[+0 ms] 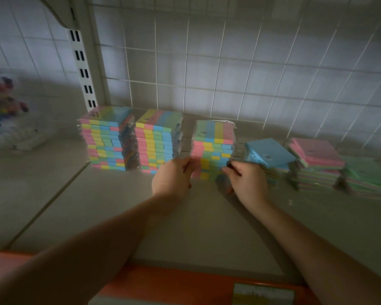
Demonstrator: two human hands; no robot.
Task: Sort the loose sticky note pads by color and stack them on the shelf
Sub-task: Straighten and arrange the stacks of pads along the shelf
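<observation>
Pads in the third stack (213,148) on the shelf (185,227) sit between my left hand (174,175) and right hand (246,179), both gripping its sides, with two stacks (110,139) finished at left and loose piles (317,164) unsorted at right.

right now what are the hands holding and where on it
Both hands grip the third stack of multicolour pads near its base: left hand on its left side, right hand on its right side.
</observation>
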